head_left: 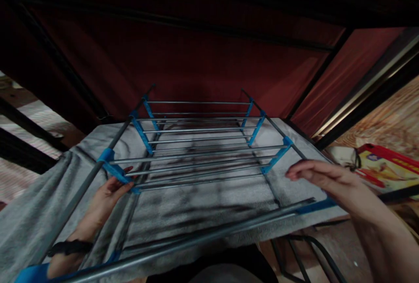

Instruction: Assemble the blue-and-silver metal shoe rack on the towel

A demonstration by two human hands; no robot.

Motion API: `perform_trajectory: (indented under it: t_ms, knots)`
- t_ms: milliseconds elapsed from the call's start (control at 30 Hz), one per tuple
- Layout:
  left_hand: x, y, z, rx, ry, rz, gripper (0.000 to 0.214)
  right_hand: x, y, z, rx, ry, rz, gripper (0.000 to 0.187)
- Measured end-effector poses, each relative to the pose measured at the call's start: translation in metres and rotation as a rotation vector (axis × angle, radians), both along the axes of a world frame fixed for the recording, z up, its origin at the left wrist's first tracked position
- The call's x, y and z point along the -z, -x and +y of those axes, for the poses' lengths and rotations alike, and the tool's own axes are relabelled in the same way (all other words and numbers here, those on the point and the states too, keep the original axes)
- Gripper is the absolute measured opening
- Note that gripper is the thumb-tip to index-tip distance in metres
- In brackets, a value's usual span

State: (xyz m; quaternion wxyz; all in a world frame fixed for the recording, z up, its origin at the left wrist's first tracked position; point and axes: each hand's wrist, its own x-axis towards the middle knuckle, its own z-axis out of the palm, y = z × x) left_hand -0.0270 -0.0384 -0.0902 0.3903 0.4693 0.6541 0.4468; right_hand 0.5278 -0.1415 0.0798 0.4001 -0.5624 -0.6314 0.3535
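A rack of grey metal tubes [196, 156] joined by blue plastic brackets lies on a grey blanket [209, 196] in front of me. My left hand [109, 191], with a dark band at the wrist, is closed on the lower end of a left-side blue bracket [114, 170], thumb and fingers on either side of it. My right hand [327, 178] hovers by the right side of the rack, its fingers stretched out and holding nothing. Close to it are a right-side blue bracket [276, 156] and the end of a nearer tube [255, 222]. The palm is turned away from view.
Dark red fabric [209, 65] on a dark frame rises behind the rack. To the right lies a red and yellow package [389, 165] beside a white item with a dark cord [345, 155]. A black metal frame [304, 252] stands below the blanket's edge.
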Motion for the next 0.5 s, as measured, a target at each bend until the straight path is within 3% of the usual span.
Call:
perform_trajectory:
  t_ms: [100,200,367,500]
  knots:
    - [0.002,-0.001,0.000,-0.010,-0.051,-0.008,0.075,0.015,0.041,0.028,-0.357,0.101,-0.210,0.031]
    - [0.004,-0.003,0.000,-0.014,-0.107,-0.006,0.076,0.048,0.077,0.059,-0.548,-0.035,-0.413,0.037]
    - [0.004,-0.010,-0.001,0.005,-0.178,-0.029,0.071,0.097,0.138,0.094,-0.632,-0.187,-0.737,0.061]
    - [0.004,-0.012,0.002,0.023,-0.251,-0.057,0.063,0.116,0.194,0.117,-0.627,-0.322,-0.836,0.058]
